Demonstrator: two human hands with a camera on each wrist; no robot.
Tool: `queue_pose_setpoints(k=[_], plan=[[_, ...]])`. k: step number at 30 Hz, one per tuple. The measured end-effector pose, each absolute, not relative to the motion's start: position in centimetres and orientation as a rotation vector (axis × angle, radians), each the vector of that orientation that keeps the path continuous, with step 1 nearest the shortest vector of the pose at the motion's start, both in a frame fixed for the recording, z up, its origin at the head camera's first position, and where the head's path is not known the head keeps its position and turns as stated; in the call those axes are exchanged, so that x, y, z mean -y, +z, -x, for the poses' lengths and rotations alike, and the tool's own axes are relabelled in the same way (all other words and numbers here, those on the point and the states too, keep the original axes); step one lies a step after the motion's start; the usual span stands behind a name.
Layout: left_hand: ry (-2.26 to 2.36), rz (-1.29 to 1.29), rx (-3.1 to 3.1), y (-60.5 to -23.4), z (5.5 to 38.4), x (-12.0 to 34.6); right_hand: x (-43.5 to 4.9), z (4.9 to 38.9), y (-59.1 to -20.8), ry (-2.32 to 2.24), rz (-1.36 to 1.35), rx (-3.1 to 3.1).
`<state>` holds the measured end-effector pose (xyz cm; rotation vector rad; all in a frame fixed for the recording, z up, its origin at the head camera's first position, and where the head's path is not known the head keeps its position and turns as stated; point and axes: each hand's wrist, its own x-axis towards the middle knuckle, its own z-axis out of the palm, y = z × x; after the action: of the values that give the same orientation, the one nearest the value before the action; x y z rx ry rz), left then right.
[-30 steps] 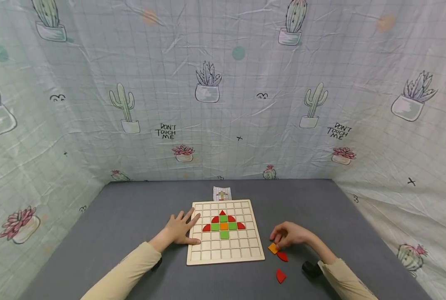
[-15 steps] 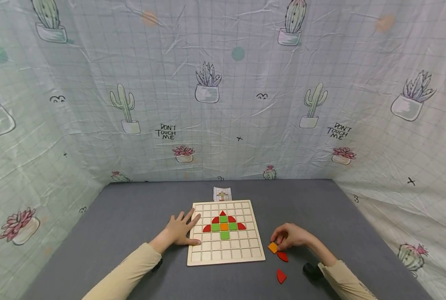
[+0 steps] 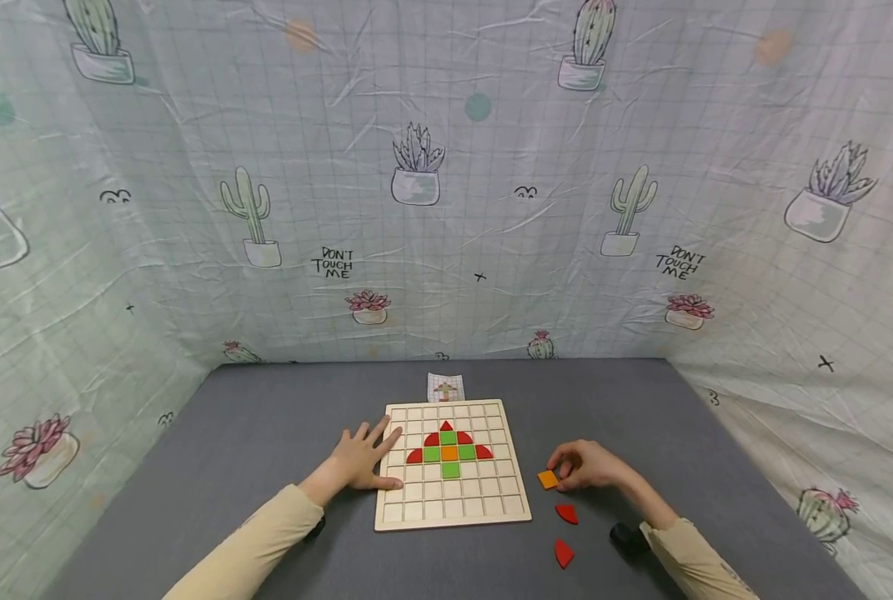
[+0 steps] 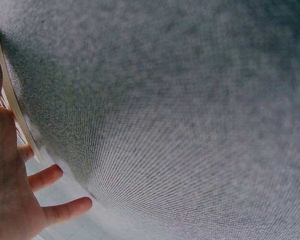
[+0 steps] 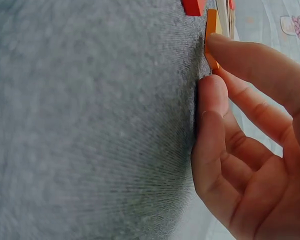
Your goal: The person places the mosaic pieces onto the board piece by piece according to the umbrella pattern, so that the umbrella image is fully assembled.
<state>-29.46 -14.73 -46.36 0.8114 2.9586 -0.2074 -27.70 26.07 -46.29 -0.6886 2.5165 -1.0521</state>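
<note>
My right hand [image 3: 584, 465] pinches an orange square tile [image 3: 547, 479] between thumb and fingers, right of the wooden grid board [image 3: 484, 507]. In the right wrist view the thumb presses one edge of the orange tile [image 5: 211, 25], and the other fingers are curled close over the grey cloth. My left hand [image 3: 356, 461] lies with spread fingers over the board's left edge; the left wrist view shows its palm side beside the board's rim [image 4: 21, 117]. Green squares [image 3: 450, 471], red curved pieces [image 3: 484, 452], a red triangle [image 3: 446, 426] and an orange square [image 3: 449, 453] form a pattern on the board.
Two loose red quarter-round pieces, a nearer one [image 3: 564, 553] and a farther one [image 3: 566, 514], lie on the grey table [image 3: 303, 400] right of the board. A small printed pattern card [image 3: 445, 385] lies at the board's far edge. A cactus-print curtain [image 3: 446, 225] surrounds the table.
My right hand has shifted the orange tile slightly away from me, so a gap now shows between it and the farther loose red piece. The left hand and board stay put.
</note>
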Motion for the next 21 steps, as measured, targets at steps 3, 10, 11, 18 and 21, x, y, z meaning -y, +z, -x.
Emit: queue_pose_setpoints(k=[3,10,11,18,21], plan=[[-0.219,-0.814,-2.958,-46.24,29.40,14.79,-26.07,27.79,-46.34,-1.038,0.696,-2.527],[-0.224,-0.817,-2.958,-46.33,29.46,14.88,-25.98,27.86,-46.41,-1.025,0.717,-2.549],[-0.222,-0.816,-2.957,-46.38,29.51,14.88,-25.99,27.87,-46.44,-1.022,0.720,-2.552],[-0.220,-0.824,-2.960,-46.48,29.64,14.86,-26.19,27.89,-46.63,-1.030,0.733,-2.545],[-0.215,-0.822,-2.961,-46.43,29.66,14.81,-26.25,27.92,-46.58,-1.075,0.733,-2.517]])
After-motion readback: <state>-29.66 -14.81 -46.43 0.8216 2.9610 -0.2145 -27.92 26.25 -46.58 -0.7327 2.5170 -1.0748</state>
